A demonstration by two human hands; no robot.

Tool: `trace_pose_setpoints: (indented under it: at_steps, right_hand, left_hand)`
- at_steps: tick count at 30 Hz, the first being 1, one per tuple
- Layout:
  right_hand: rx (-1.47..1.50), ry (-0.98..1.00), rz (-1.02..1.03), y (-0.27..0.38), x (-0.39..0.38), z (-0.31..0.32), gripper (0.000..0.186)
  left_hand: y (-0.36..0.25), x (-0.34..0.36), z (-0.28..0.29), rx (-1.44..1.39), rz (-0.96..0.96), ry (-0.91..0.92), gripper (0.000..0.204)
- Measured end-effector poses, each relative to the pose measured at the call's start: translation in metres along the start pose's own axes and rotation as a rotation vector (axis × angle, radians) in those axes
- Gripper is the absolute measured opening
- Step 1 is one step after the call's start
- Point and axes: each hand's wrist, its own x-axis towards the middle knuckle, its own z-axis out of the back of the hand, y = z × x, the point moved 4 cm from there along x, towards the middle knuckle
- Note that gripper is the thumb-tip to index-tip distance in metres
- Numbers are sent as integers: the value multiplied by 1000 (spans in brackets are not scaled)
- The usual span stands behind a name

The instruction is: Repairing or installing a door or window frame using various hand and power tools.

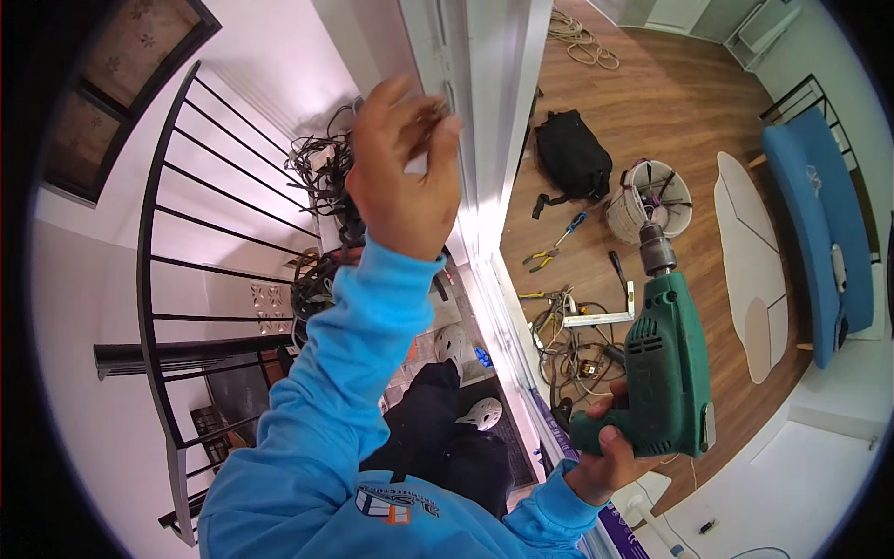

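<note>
My right hand (613,468) grips a green power drill (665,373) by its handle, low on the right. The drill's metal chuck (657,250) points away from me, over the floor. In the upper middle, my left hand (405,177) is raised against a white door or window frame (475,140). Its fingers are curled in toward the thumb, close to the frame's grooved edge. Whatever lies between those fingertips, if anything, is too small and blurred to make out.
Right of the frame, the wooden floor holds a black bag (573,154), a white bucket (650,200) of tools, a framing square (601,319), pliers (540,258) and tangled cords. A blue sofa (819,233) stands far right. Left are a black railing (149,233) and bundled cables (321,168).
</note>
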Motion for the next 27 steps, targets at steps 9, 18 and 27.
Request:
trace_pose_setpoints:
  at_steps: [9,18,27]
  right_hand:
    - [-5,3,2,-10,-3,15,72]
    - [45,24,28,-11,-9,19,76]
    - [87,79,50,-7,-10,21,72]
  left_hand:
    - [4,-8,-5,68,31,16,16]
    - [6,21,-15,176,-123,-151,12]
    - [1,25,-21,152,-26,-225,12]
